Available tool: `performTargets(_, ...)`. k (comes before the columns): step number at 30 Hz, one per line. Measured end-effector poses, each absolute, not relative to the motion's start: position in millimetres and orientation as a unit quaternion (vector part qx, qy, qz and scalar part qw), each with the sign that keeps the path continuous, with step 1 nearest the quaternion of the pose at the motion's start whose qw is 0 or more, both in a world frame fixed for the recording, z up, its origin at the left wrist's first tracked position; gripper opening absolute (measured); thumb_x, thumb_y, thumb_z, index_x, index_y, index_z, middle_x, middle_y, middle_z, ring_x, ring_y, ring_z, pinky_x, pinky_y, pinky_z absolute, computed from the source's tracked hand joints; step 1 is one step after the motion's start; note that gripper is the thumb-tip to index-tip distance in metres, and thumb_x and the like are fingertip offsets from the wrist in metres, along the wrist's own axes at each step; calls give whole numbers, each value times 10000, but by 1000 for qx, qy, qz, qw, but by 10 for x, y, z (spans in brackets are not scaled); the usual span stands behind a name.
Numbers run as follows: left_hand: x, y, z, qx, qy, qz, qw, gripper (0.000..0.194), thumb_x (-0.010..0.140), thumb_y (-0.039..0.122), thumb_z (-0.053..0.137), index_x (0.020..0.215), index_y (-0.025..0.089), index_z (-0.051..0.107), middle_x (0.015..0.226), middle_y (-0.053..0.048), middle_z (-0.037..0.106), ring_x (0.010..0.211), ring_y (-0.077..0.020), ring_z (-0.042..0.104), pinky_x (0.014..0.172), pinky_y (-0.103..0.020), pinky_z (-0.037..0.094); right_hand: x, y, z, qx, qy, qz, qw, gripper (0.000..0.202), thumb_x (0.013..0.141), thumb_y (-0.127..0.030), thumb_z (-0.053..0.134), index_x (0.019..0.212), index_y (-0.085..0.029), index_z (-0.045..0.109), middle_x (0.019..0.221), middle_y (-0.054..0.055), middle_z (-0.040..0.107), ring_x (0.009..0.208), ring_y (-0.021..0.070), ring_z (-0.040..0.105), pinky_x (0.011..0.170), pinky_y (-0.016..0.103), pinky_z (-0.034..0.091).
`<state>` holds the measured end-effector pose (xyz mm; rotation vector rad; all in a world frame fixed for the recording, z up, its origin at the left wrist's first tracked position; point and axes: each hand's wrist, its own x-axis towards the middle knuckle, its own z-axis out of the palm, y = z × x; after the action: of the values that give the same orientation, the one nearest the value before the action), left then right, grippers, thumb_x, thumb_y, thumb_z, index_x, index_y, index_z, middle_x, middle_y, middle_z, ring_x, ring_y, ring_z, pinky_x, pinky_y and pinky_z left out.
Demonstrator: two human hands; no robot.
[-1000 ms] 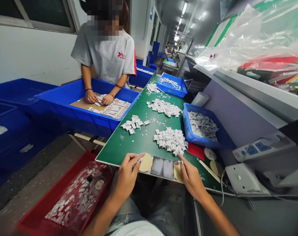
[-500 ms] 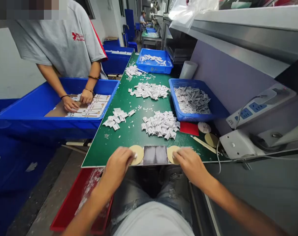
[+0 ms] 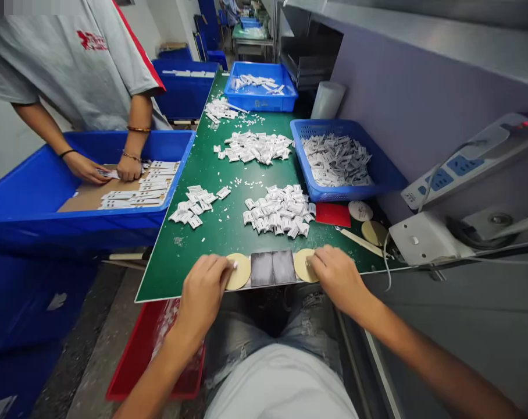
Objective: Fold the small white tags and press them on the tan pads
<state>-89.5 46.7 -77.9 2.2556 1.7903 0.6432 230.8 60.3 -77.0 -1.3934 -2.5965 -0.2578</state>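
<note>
My left hand (image 3: 206, 283) is pinched over the left tan disc (image 3: 240, 273) at the table's front edge, with a small white piece between its fingertips. Over the right tan disc (image 3: 304, 269) my right hand (image 3: 337, 272) is closed in a pinch; what it holds is too small to make out. Two dark grey square pads (image 3: 273, 268) lie side by side between the discs. Beyond them are a large pile of white plastic parts (image 3: 279, 210) and a smaller pile (image 3: 193, 206) to its left.
Another pile of white parts (image 3: 256, 146) lies farther back, near a blue basket (image 3: 346, 193) of parts. A cutter (image 3: 360, 242) and red card (image 3: 332, 214) are at right. At left, a person's hands (image 3: 128, 167) work in a blue bin (image 3: 37, 218).
The view has tilted down and shifted. Both my hands stay at the discs. The other person's hands have changed position over the strips in the bin.
</note>
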Motion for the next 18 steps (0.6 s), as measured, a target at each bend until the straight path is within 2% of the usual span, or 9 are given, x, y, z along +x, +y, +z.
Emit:
performTargets(3, -1023, 206, -765, 768, 546, 178, 285, 164, 917, 299, 571, 797, 232, 660, 794, -30, 659, 751, -192, 589, 687, -288, 440, 2385, 491, -775, -476, -870, -56, 113, 209, 931, -87, 485, 992, -177, 663, 858, 91, 637, 788, 231, 504, 675, 363, 326)
performTargets(6, -1149, 14, -797, 720, 533, 176, 408, 151, 917, 337, 582, 977, 279, 707, 979, -34, 703, 890, -192, 642, 751, -269, 476, 2431, 515, -712, -507, -838, 25, 201, 210, 956, -136, 466, 1041, -186, 652, 936, 96, 661, 855, 234, 542, 732, 360, 386)
performTargets(8, -1171, 20, -816, 661, 573, 258, 410, 231, 929, 360, 561, 1109, 276, 676, 1103, -55, 679, 962, -198, 638, 817, -287, 481, 2395, 599, -647, -522, -796, 116, 284, 229, 976, -201, 462, 1132, -202, 630, 979, 89, 661, 890, 224, 565, 784, 354, 425)
performTargets(10, -1126, 120, -821, 584, 603, 342, 423, 285, 917, 387, 574, 1155, 242, 635, 1063, -67, 677, 902, -193, 647, 803, -297, 494, 2313, 685, -610, -537, -737, 220, 347, 235, 978, -266, 481, 1166, -228, 616, 982, 69, 658, 871, 203, 589, 779, 333, 448)
performTargets(12, -1025, 266, -820, 513, 611, 405, 448, 291, 888, 400, 611, 1109, 211, 611, 958, -58, 690, 808, -185, 654, 756, -296, 508, 2225, 743, -636, -547, -671, 316, 387, 188, 959, -308, 519, 1100, -233, 619, 941, 47, 660, 820, 187, 607, 726, 306, 455)
performTargets(14, -905, 409, -833, 498, 611, 445, 426, 247, 864, 389, 633, 1019, 198, 607, 940, -57, 698, 807, -190, 653, 751, -297, 506, 2173, 763, -720, -549, -642, 366, 391, 125, 931, -309, 554, 1000, -223, 613, 911, 36, 661, 791, 180, 607, 690, 292, 445)
performTargets(16, -815, 499, -870, 555, 620, 433, 346, 180, 858, 359, 626, 944, 201, 625, 975, -58, 694, 841, -197, 634, 778, -308, 487, 2185, 744, -821, -555, -669, 331, 368, 94, 916, -284, 568, 958, -215, 617, 908, 42, 662, 810, 189, 593, 706, 304, 434)
performTargets(18, -788, 511, -922, 633, 629, 380, 244, 129, 868, 325, 607, 907, 209, 647, 958, -53, 684, 869, -213, 607, 801, -331, 461, 2256, 697, -893, -563, -727, 220, 326, 98, 920, -265, 568, 960, -216, 643, 914, 57, 673, 867, 215, 572, 748, 338, 414)
